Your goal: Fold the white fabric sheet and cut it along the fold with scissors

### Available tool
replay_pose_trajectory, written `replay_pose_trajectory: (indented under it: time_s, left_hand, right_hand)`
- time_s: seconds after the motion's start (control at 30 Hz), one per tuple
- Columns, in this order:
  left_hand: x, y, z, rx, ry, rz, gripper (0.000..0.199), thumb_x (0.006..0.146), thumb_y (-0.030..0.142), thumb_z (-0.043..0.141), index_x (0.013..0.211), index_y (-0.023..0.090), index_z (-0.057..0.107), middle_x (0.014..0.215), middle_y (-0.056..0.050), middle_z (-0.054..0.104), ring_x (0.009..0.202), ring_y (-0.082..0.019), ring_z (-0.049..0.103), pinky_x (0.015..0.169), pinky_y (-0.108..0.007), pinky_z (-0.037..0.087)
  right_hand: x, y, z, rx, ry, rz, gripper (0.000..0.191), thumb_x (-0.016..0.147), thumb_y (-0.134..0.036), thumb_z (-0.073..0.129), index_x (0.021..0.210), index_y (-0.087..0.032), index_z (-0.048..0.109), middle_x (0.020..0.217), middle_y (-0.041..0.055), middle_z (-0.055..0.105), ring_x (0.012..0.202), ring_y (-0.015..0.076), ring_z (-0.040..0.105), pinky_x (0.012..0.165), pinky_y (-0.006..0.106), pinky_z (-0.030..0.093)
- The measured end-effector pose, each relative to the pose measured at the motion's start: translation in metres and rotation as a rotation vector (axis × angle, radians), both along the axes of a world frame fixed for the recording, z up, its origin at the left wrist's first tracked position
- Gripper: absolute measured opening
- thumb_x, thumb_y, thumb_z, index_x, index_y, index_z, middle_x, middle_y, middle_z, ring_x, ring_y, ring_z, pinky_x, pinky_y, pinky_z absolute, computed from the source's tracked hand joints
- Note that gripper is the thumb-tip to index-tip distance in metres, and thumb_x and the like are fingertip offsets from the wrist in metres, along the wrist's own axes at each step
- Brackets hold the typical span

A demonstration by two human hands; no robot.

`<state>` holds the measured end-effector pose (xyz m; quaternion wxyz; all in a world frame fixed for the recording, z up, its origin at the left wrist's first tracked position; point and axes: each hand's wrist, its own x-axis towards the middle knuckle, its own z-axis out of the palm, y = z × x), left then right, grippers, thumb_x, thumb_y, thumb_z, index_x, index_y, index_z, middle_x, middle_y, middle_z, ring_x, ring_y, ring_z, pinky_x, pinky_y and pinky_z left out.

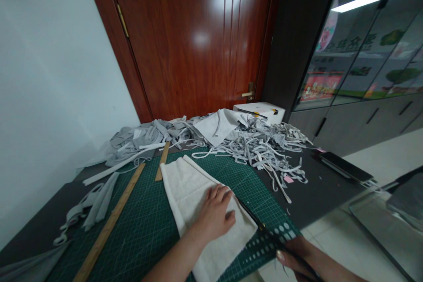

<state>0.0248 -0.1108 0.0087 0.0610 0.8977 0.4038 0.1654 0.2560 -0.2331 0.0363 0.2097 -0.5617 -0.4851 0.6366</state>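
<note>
A cream cloth (185,189), partly folded or rolled along its long edges, lies on the green cutting mat (139,220). My left hand (216,213) rests on top of the cloth, palm down, fingers spread a little and pointing away from me. At the lower right, my right hand (294,255) is closed round the handles of black scissors (261,225). The scissor blades reach up and left to the cloth's right edge, close to my left fingertips. Part of the handles is hidden by my right fingers.
Wooden rulers (110,224) lie on the mat's left side. Grey fabric strips (261,145) heap along the back, near a white box (264,110). A black phone-like device (345,166) with a cable sits at the table's right edge. More grey strips (102,198) lie at left.
</note>
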Motion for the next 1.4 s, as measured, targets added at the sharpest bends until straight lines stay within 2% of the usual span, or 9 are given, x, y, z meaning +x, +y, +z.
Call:
replay_pose_trajectory:
  time_s: [0.4,0.7,0.87,1.07,1.4]
  left_hand:
    - [0.001,-0.001,0.003,-0.011,-0.012,0.022,0.052,0.080,0.034,0.055,0.130,0.021,0.047,0.136,-0.008,0.048,0.129,-0.028,0.036,0.110,-0.047,0.025]
    - [0.001,-0.002,0.003,-0.025,0.016,0.013,0.052,0.081,0.031,0.055,0.130,0.018,0.048,0.138,-0.009,0.046,0.132,-0.027,0.034,0.112,-0.044,0.025]
    - [0.000,-0.002,0.003,-0.038,0.018,0.001,0.054,0.079,0.030,0.057,0.131,0.017,0.047,0.138,-0.009,0.046,0.131,-0.027,0.036,0.112,-0.044,0.025]
    - [-0.001,-0.001,0.003,-0.041,0.000,0.004,0.054,0.079,0.031,0.058,0.131,0.019,0.047,0.137,-0.009,0.046,0.130,-0.027,0.036,0.112,-0.044,0.026]
    - [-0.001,-0.001,0.001,-0.065,-0.003,0.005,0.056,0.080,0.032,0.057,0.133,0.018,0.045,0.139,-0.008,0.045,0.131,-0.026,0.035,0.113,-0.043,0.023]
  right_hand:
    - [0.000,0.000,-0.001,0.036,0.039,0.011,0.064,0.061,-0.081,0.055,0.075,-0.020,0.045,0.045,-0.0110,0.039,0.032,0.0015,0.029,0.031,0.015,0.024]
    - [0.001,0.000,0.000,-0.019,0.118,-0.084,0.069,0.059,-0.076,0.063,0.092,-0.016,0.052,0.050,-0.0110,0.038,0.034,0.0007,0.029,0.030,0.013,0.017]
    - [0.001,0.003,0.003,-0.061,0.018,-0.079,0.073,0.053,-0.082,0.061,0.085,-0.017,0.049,0.045,-0.0105,0.038,0.035,0.0019,0.031,0.029,0.011,0.019]
    - [-0.007,0.006,0.009,-0.061,0.023,-0.101,0.075,0.049,-0.083,0.060,0.085,-0.019,0.046,0.045,-0.0110,0.040,0.032,0.0017,0.031,0.028,0.011,0.020]
    - [-0.002,0.013,-0.007,-0.048,-0.049,-0.056,0.074,0.051,-0.086,0.055,0.076,-0.018,0.047,0.044,-0.0100,0.039,0.033,0.0020,0.031,0.029,0.013,0.022]
